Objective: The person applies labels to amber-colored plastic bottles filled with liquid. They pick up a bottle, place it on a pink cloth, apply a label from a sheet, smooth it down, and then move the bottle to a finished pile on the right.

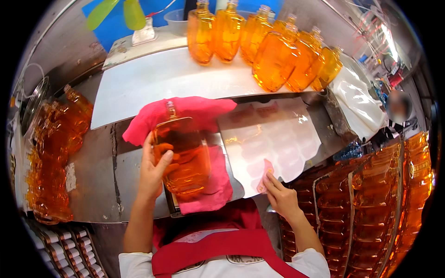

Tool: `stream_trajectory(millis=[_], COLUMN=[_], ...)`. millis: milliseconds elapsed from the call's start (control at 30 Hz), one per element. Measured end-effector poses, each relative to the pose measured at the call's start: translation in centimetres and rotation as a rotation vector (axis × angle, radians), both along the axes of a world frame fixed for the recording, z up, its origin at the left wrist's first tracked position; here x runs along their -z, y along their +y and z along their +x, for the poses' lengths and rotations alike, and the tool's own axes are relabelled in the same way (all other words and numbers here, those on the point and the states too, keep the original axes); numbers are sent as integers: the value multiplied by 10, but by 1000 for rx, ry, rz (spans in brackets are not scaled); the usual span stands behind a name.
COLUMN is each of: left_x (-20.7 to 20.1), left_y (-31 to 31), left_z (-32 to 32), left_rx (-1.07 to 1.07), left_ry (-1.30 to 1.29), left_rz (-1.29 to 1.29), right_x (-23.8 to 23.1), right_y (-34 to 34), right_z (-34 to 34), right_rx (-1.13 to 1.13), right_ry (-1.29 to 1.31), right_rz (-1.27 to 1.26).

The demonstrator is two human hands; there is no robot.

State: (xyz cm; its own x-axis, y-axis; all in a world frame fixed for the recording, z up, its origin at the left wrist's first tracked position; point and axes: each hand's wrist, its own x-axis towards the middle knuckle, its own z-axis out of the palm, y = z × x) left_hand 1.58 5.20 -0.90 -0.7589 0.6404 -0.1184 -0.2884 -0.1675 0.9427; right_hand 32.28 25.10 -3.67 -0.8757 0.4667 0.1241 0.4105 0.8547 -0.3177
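My left hand is wrapped round the left side of a flat amber glass bottle, its thumb across the front. The bottle lies over a bright pink cloth, neck pointing away from me. At the near edge of a glossy white backing sheet, my right hand has its fingers together on a small pink label. Rows of pale label outlines cover that sheet. The right fingertips partly hide the label.
Several orange bottles stand on a white board at the back. More amber bottles crowd the left, beside the metal worktop. Packed rows of bottles fill the right. A small fan stands at the back left.
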Motion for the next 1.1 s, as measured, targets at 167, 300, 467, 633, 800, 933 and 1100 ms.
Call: stream_trajectory(millis=[167, 300, 467, 633, 800, 933, 1100], left_x=[0, 12, 3, -5, 9, 6, 4], left_y=[3, 2, -2, 12, 28, 30, 31], left_z=[4, 2, -2, -17, -27, -27, -27], left_rx=[-4, 38, 13, -54, -165, -150, -162], left_ry=[-83, -80, -148, 36, 382, 299, 348], left_rz=[132, 188, 95, 67, -75, -58, -65], right_x=[-1, -69, -82, -70, -66, -67, -66], right_y=[0, 14, -9, -12, -10, -12, -14], right_z=[9, -65, -174, -200, -202, -200, -194], right_rx=[368, 350, -617, -858, -868, -850, -846], right_ry=[273, 259, 433, 200, 208, 201, 234], right_rz=[-875, -1326, -289, 223, 171, 107, 110])
